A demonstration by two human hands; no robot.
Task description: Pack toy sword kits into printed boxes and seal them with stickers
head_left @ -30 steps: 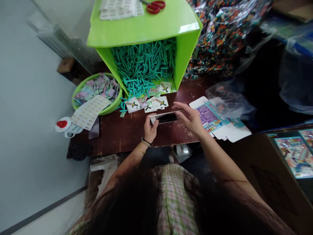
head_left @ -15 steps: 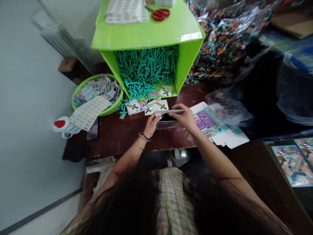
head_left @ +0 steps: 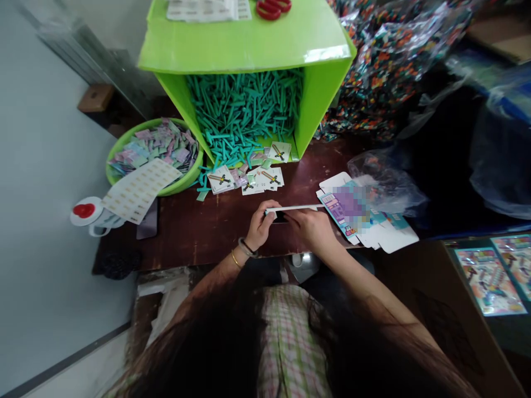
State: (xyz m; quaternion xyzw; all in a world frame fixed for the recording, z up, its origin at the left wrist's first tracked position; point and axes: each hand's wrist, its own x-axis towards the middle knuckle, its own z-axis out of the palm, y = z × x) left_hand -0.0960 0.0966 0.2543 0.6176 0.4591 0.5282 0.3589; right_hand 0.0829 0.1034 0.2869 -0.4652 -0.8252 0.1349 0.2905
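Note:
A small cardboard carton (head_left: 295,208) is held over the table edge between both hands, its pale edge towards me. My left hand (head_left: 261,225) grips its left end with thumb and fingers. On the right side, my right hand (head_left: 313,225) is closed on the carton, fingers bent at the dark gap under the white flap; its fingertips are partly hidden. Beyond the hands lie printed cards with a pixel sword (head_left: 271,177) and small pink and green packets (head_left: 239,178). Flat printed cartons (head_left: 338,207) rest to the right of my right hand.
A green box (head_left: 249,47) full of teal plastic sticks (head_left: 249,110) stands at the back, red scissors (head_left: 271,8) on top. At left are a green basin (head_left: 194,176) of packets, a sticker sheet (head_left: 143,188) and a lidded mug (head_left: 99,228). Bagged coloured pieces (head_left: 373,72) fill the back right.
Both hands have come lower and nearer to me with the carton. Its white flap now appears more edge-on, and less of the printed side shows. The view has shifted slightly.

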